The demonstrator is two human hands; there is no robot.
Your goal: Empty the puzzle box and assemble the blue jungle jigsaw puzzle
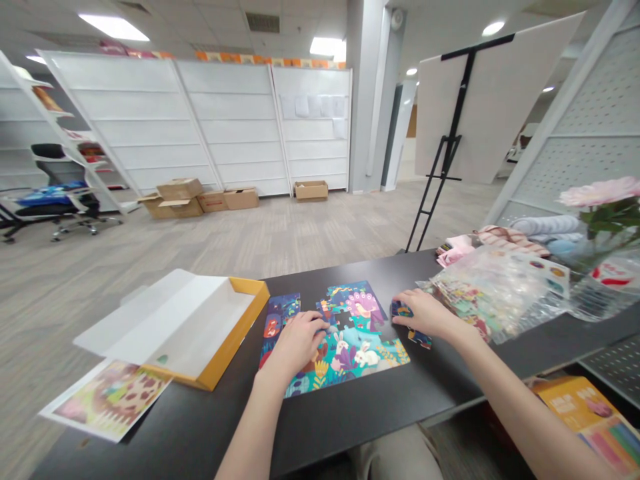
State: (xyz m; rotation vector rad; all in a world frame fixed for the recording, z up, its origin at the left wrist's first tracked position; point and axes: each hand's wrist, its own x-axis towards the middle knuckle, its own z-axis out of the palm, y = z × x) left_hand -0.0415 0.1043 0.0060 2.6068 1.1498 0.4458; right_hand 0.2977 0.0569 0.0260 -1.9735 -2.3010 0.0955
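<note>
A colourful jigsaw puzzle (367,357), partly assembled with gaps near its middle and top, lies on the black table (350,417). My left hand (303,339) rests palm down on the puzzle's left-centre part, fingers bent and spread, holding nothing visible. To the right of the puzzle, my right hand (417,312) has its fingers curled on a dark puzzle piece (401,311). Another loose piece (420,339) lies just below that hand. The palm side of each hand is hidden.
An open yellow box (235,340) sits left, over a picture sheet (107,399). Plastic bags of pieces (493,287) lie right, near folded cloths (510,237) and a flower vase (613,280). An easel (445,157) stands behind. A yellow package (575,407) is below, right.
</note>
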